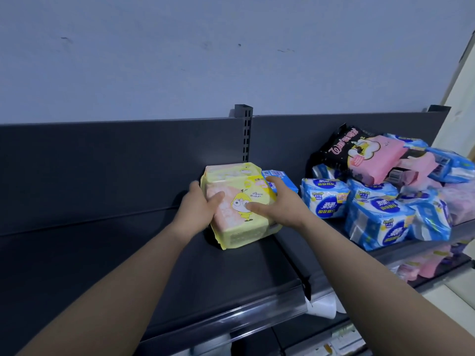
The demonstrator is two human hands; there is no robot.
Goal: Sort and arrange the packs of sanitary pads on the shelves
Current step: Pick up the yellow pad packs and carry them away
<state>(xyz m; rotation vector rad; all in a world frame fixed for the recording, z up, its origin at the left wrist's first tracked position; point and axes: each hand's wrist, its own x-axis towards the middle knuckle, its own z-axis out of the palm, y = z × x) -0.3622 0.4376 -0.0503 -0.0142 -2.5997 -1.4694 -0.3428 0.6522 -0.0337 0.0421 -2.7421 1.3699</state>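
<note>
A yellow and pink pack of pads with a cartoon pear figure lies on the dark top shelf, near its right end. My left hand grips the pack's left side and my right hand grips its right side, thumbs on top. A second yellow pack stands just behind it. A small blue pack peeks out behind my right hand.
On the neighbouring shelf to the right lies a loose heap of blue and white packs, with pink packs and a black pack on top. More pink packs show on the shelf below. A slotted upright divides the two bays.
</note>
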